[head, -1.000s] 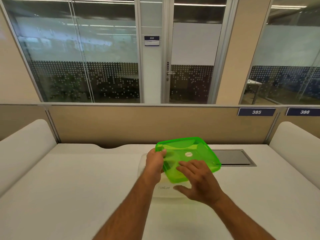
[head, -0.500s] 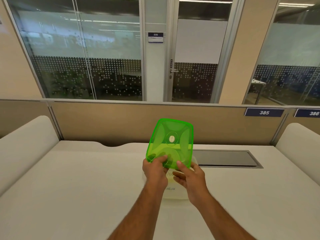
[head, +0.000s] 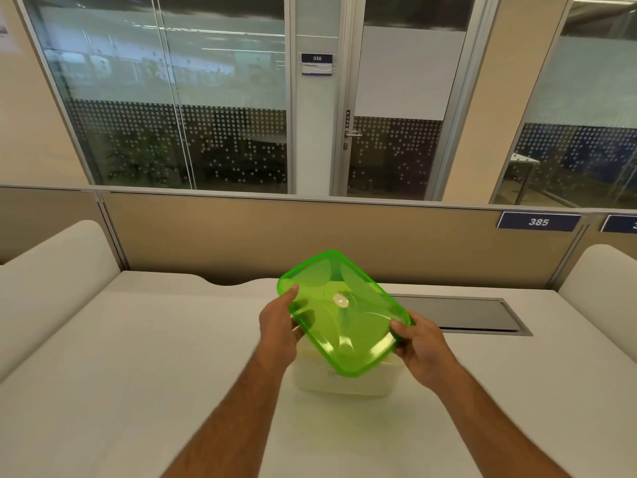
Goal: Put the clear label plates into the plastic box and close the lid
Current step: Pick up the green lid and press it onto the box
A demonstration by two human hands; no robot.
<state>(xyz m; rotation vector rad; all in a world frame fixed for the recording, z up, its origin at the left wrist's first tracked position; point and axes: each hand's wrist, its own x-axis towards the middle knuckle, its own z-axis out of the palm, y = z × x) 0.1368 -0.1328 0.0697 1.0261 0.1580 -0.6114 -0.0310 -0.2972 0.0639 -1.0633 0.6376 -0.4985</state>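
A translucent green lid (head: 344, 315) with a small round sticker at its middle is held tilted above the clear plastic box (head: 348, 382), which stands on the white desk (head: 138, 374). My left hand (head: 280, 324) grips the lid's left edge. My right hand (head: 418, 345) grips its right corner. The lid covers most of the box, so I cannot see the clear label plates or tell what lies inside.
A grey cable hatch (head: 458, 313) is set into the desk behind the box on the right. A tan partition (head: 310, 236) with a "385" tag (head: 538, 221) closes the far edge. White padded side panels (head: 51, 270) flank the desk.
The lid went from lying low over the box to standing nearly upright, and now it is tipped back down over the box. My right hand moved from its near edge to its right corner.
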